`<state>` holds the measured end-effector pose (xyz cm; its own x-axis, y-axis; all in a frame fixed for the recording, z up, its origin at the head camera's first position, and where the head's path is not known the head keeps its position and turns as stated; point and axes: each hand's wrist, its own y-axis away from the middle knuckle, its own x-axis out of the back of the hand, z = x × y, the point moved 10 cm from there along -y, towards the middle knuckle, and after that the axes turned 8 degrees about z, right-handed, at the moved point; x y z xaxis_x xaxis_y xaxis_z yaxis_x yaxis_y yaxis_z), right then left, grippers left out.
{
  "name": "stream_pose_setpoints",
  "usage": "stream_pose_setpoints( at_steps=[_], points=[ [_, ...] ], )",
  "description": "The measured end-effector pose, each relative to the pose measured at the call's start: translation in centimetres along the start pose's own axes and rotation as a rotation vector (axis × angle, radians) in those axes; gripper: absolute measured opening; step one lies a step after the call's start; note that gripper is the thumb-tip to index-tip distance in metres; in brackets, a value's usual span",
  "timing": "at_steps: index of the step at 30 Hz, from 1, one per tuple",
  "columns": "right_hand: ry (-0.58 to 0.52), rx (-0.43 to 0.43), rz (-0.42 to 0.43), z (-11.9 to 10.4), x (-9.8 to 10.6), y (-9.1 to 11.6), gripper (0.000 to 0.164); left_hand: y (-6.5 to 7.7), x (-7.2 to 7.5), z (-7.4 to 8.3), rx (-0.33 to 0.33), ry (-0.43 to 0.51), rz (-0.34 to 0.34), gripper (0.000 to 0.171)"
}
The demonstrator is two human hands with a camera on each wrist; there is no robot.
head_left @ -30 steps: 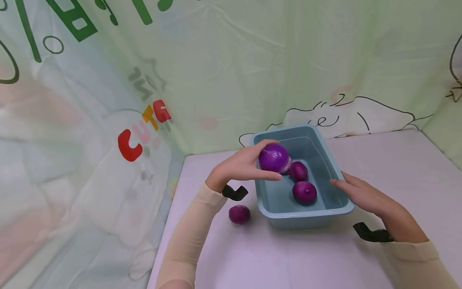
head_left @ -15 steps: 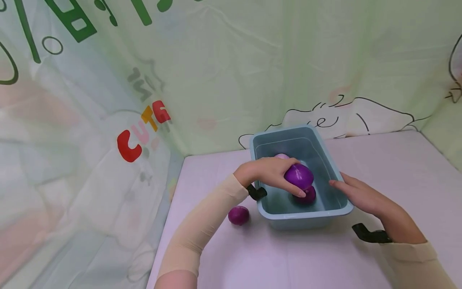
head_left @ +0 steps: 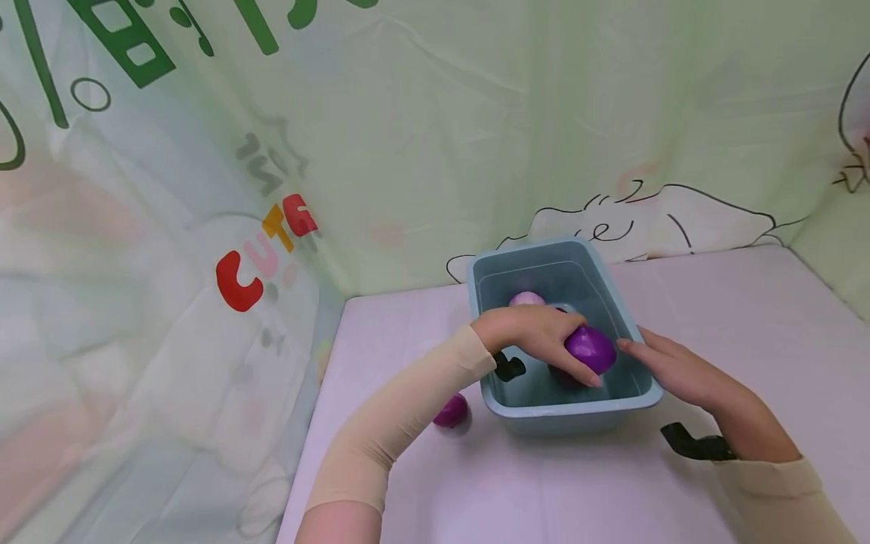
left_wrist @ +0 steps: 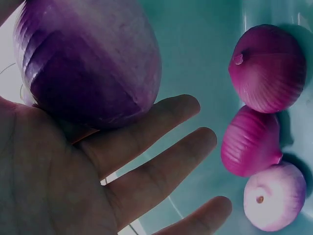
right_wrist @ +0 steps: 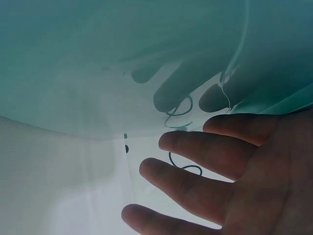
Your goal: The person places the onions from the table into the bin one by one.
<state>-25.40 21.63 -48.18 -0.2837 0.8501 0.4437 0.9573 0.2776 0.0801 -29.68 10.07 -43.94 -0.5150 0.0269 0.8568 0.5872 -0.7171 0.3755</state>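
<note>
My left hand [head_left: 540, 332] is inside the blue plastic basin [head_left: 571, 410], holding a large glossy purple vegetable [head_left: 593, 350] that looks like a red cabbage. In the left wrist view it sits against the index finger, while the other fingers stretch out apart. Beyond them lie two red onions [left_wrist: 268, 68] and a pale pinkish-white onion [left_wrist: 275, 196] in a row on the basin floor. At the basin's right side, my right hand [head_left: 683, 368] rests with its thumb at the rim. Its straight, spread fingers [right_wrist: 195, 149] lie along the outer wall, mirrored in it.
Left of the basin another red onion [head_left: 451, 412] lies on the pale table cover [head_left: 516, 491], partly behind the left sleeve. A printed curtain [head_left: 421, 151] stands along the back and left. Black wrist straps [head_left: 696, 442] show at both wrists.
My left hand has carried the red cabbage rightward and toward the near right part of the basin, passing over the onions. The right hand stays at the rim. The view has shifted slightly.
</note>
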Motion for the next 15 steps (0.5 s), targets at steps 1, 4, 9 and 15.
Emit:
stream_pose_setpoints(
  at_steps=[1, 4, 9, 15],
  points=[
    [-0.003, 0.002, -0.004, 0.0, 0.0, 0.0, 0.069, -0.1, -0.2, 0.1, 0.004, 0.004, -0.012, 0.081],
    [0.01, 0.005, -0.005, -0.1, 0.0, 0.0, 0.068, -0.6, -0.8, 0.5, 0.001, 0.002, -0.049, 0.083],
    [0.045, 0.008, 0.013, 0.0, 0.2, -0.1, 0.069, -1.3, -2.0, 0.7, 0.015, -0.029, -0.109, 0.087],
    [0.043, -0.002, 0.016, 0.1, 0.3, 0.0, 0.069, -2.1, -3.1, 0.9, 0.01, -0.029, -0.164, 0.085]
  ],
)
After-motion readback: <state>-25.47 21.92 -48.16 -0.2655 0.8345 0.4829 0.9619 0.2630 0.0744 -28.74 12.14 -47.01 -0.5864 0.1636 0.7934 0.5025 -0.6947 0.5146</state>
